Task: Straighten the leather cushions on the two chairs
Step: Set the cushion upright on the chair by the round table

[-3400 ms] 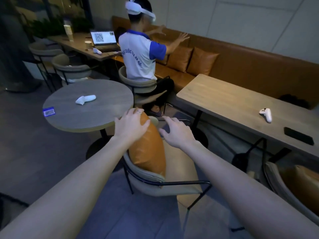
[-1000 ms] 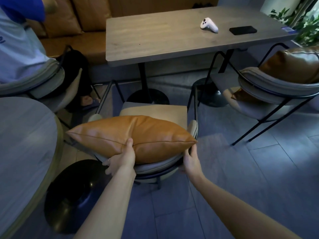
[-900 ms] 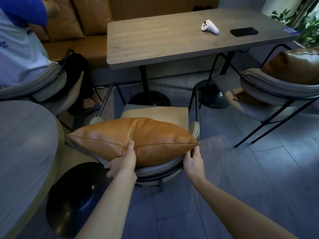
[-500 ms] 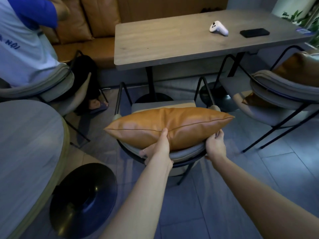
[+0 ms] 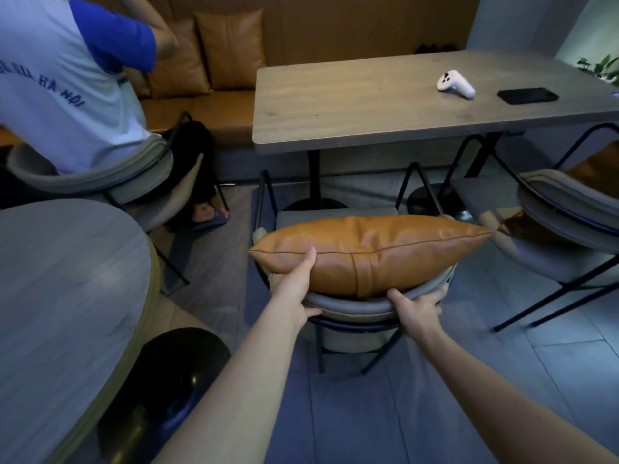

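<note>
The leather cushion (image 5: 368, 252) lies propped on top of the curved backrest (image 5: 351, 304) of the near chair (image 5: 335, 217), long axis running left to right along the backrest's top edge, its right corner poking out past the chair's right end toward the second chair (image 5: 562, 222). My left hand (image 5: 293, 284) is at the cushion's left end, thumb up on its near face by the seam, the other fingers hidden underneath, so I read it as clamped on the cushion but cannot see the full grip. My right hand (image 5: 417, 306) is lower, fingers curled over the backrest's rim just under the cushion's bottom edge, touching the chair rather than the leather. So the cushion sits above and slightly beyond both hands, left hand nearer. I judge the next move needs it tipped forward and down onto the seat. The second chair's brown cushion (image 5: 593, 172) is still crooked, well apart to my right, beside the surface (image 5: 385, 105).
</note>
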